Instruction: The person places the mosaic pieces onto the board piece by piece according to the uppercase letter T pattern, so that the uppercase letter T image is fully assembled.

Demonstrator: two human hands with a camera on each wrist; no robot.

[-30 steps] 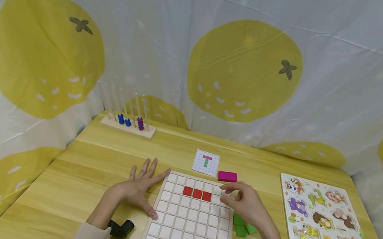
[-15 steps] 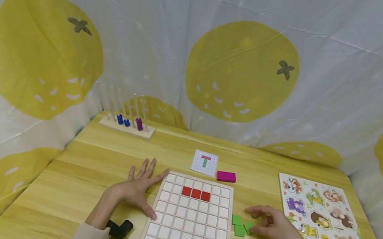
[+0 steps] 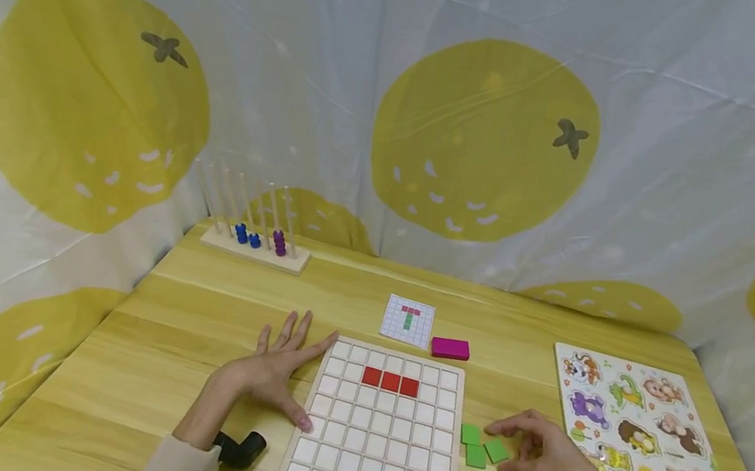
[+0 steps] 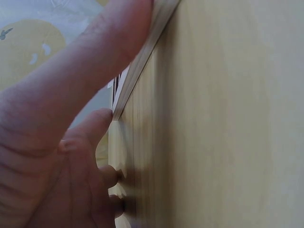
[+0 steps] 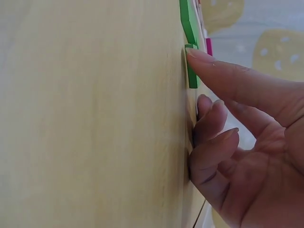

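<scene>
My left hand [image 3: 269, 377] lies spread along the left side of a wooden grid board [image 3: 383, 436]. Its thumb rests on the board's rim and the index fingertip touches the upper left corner. Three red tiles [image 3: 390, 382] sit side by side in the board's second row. To the right of the board, my right hand [image 3: 550, 458] has thumb and index finger either side of a green tile [image 3: 497, 451] on the table. In the right wrist view the thumb tip overlaps that tile [image 5: 192, 71]. Two other green tiles [image 3: 475, 456] lie beside it.
A pattern card [image 3: 407, 321] with a red and green T lies behind the board, beside a magenta block [image 3: 451, 349]. An animal puzzle [image 3: 649, 448] occupies the right side. At the back left stands a peg rack [image 3: 255, 252] with blue and purple pieces.
My right hand has moved from above the board's right edge out to the green tiles, its finger and thumb coming around one of them. My left hand has stayed put.
</scene>
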